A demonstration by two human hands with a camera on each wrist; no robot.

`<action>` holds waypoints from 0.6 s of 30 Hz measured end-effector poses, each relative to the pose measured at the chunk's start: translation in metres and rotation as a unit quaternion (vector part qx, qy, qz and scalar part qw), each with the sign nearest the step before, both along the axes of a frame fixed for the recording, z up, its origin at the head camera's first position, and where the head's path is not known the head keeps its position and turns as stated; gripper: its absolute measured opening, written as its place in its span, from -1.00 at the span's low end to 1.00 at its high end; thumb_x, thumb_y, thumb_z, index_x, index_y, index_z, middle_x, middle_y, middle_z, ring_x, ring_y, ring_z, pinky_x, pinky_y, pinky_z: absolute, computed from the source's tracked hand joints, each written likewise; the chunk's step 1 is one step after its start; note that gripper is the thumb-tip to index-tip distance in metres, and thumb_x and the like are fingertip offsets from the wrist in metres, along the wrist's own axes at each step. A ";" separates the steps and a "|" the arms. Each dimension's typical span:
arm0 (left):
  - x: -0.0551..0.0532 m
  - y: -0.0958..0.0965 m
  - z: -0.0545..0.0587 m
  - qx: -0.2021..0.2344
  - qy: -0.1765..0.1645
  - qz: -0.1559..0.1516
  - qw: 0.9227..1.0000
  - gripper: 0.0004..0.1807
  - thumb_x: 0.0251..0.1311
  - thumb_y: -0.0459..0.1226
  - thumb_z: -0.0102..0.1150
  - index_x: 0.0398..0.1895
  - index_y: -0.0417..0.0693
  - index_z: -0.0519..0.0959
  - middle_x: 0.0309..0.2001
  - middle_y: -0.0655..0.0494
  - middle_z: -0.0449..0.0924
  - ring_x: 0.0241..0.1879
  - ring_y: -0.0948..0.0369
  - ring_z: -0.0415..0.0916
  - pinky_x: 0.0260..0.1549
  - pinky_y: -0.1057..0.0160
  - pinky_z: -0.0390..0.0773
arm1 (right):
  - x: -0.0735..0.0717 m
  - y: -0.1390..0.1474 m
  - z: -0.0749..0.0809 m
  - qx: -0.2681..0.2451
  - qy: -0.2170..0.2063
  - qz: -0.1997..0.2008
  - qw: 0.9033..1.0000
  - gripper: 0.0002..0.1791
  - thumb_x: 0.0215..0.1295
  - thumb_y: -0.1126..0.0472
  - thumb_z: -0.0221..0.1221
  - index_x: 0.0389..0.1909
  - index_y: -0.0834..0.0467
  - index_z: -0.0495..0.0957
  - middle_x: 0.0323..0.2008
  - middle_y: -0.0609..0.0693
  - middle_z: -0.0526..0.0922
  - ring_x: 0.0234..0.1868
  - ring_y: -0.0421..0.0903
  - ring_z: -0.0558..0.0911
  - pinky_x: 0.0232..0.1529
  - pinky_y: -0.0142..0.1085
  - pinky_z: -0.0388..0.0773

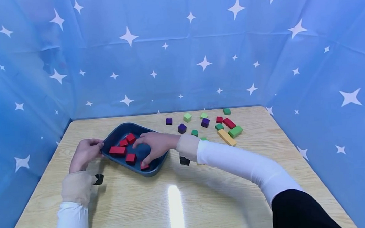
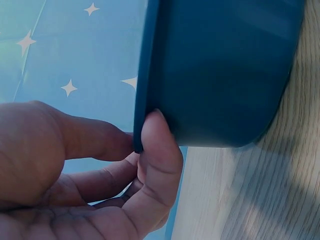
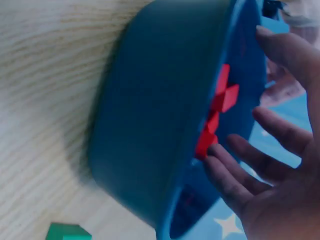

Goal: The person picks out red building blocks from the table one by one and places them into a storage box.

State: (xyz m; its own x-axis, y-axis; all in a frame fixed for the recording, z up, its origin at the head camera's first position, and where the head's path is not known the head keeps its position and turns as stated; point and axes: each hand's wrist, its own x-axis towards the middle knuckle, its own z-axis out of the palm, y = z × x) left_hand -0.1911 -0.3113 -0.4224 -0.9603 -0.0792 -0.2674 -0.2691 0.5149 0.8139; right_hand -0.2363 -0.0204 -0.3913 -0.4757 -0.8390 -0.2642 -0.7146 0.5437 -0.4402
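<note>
Looks like red-block sorting to me: left hand (image 1: 87, 153) pinches the rim of the blue bin (image 2: 215, 75) on the counter (image 1: 128, 206), right hand (image 1: 154, 144) hangs loose, apparently gripping nothing, over the red blocks (image 1: 117, 151) inside, so next probably calls for fetching the stray reds (image 1: 229, 123).

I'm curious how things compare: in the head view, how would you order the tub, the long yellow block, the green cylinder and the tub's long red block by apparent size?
Largest to smallest:
1. Tub
2. Long yellow block and long red block: too alike to rank
3. Green cylinder
</note>
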 end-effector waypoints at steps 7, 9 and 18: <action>0.000 0.002 0.001 -0.002 0.007 -0.002 1.000 -0.51 0.57 -0.26 -0.14 0.34 -0.51 0.37 0.19 -0.40 0.45 -0.35 0.35 0.61 -0.22 0.26 0.73 | -0.001 0.021 0.014 -0.024 0.030 -0.039 0.999 -0.02 0.12 -0.33 0.41 0.54 -0.21 0.23 0.60 -0.02 0.12 0.59 0.01 0.16 0.52 -0.05 0.32; 0.000 0.003 0.000 -0.002 0.007 -0.001 1.000 -0.51 0.57 -0.27 -0.14 0.34 -0.50 0.37 0.18 -0.40 0.46 -0.36 0.34 0.61 -0.21 0.26 0.73 | 0.000 0.028 0.018 -0.030 0.041 -0.054 0.997 0.01 0.11 -0.34 0.41 0.55 -0.24 0.20 0.61 -0.01 0.08 0.59 0.02 0.13 0.51 -0.04 0.32; 0.000 0.003 -0.001 0.002 0.002 0.001 1.000 -0.52 0.57 -0.29 -0.16 0.34 -0.52 0.36 0.18 -0.41 0.46 -0.37 0.35 0.60 -0.24 0.27 0.73 | -0.006 0.071 0.024 -0.072 0.073 -0.111 0.989 0.17 0.04 -0.37 0.44 0.62 -0.23 0.06 0.65 -0.01 -0.05 0.63 0.06 0.05 0.53 0.12 0.25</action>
